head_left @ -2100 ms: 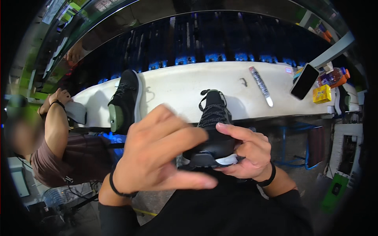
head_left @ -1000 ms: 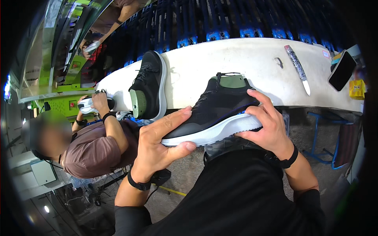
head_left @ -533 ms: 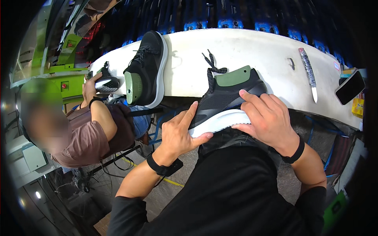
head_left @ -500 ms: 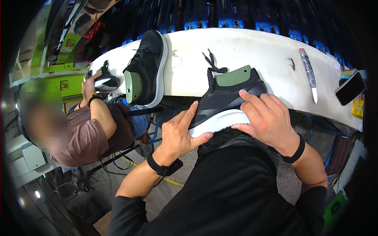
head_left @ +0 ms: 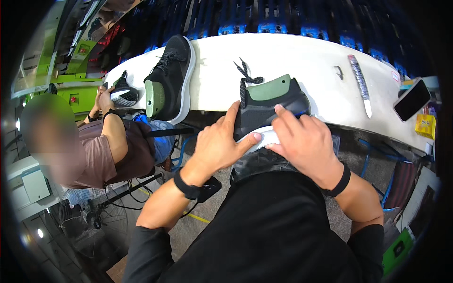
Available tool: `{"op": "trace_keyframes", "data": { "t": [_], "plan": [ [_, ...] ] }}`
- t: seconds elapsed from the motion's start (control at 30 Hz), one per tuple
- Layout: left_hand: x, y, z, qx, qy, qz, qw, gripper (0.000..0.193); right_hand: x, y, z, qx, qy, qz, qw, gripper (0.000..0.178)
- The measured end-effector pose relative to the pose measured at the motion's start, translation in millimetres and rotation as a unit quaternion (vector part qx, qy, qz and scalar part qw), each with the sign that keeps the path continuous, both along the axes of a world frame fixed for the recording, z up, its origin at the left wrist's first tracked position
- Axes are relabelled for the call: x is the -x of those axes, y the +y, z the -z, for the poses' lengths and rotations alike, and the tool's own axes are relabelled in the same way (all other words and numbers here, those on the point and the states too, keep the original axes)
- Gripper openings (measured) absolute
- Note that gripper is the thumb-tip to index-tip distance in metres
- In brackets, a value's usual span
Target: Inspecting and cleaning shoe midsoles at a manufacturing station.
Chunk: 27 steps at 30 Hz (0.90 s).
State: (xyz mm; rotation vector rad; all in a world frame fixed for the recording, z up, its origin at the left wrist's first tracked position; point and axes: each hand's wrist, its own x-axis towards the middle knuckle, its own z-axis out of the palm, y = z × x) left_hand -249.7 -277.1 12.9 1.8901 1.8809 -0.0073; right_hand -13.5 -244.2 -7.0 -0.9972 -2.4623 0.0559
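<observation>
A black shoe [head_left: 259, 115] with a white sole [head_left: 267, 137] lies sideways at the table's near edge, just above my lap. Inside its opening sits a green shoe last [head_left: 271, 89], and a knotted black lace [head_left: 243, 80] sticks out on the far side. My left hand [head_left: 218, 143] grips the toe end, its thumb pressed on the sole. Around the heel end, my right hand [head_left: 307, 145] is closed, with fingers on the upper and thumb at the sole. Both hands cover parts of the sole.
A matching black shoe [head_left: 171, 78] with a green last stands left on the white table [head_left: 222, 66]. Rightward lie a knife [head_left: 361, 85], a small curved piece [head_left: 338, 72], a phone [head_left: 412, 99] and a yellow box [head_left: 425, 126]. At left, a seated co-worker [head_left: 113, 146] handles another shoe [head_left: 124, 95].
My hands have drawn closer together on the shoe, covering more of the white sole. The whole view has shifted slightly. The co-worker's hands have moved a little on their shoe.
</observation>
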Motion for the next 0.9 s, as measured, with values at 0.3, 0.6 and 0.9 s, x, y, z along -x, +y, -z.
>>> {"op": "trace_keyframes", "data": {
  "t": [0.3, 0.6, 0.9],
  "plan": [
    [-59, 11, -111, -0.217, -0.368, 0.261, 0.866, 0.061, -79, -43, -52, 0.132, 0.319, 0.054, 0.937, 0.1],
    [-131, -1, -3, -0.329, -0.509, 0.158, 0.779, 0.056, -119, -43, -91, 0.122, 0.367, 0.001, 0.922, 0.102],
    [-125, -32, -62, -0.347, -0.489, 0.178, 0.78, 0.03, -75, -57, -97, 0.083, 0.319, 0.027, 0.944, 0.093]
  ]
}}
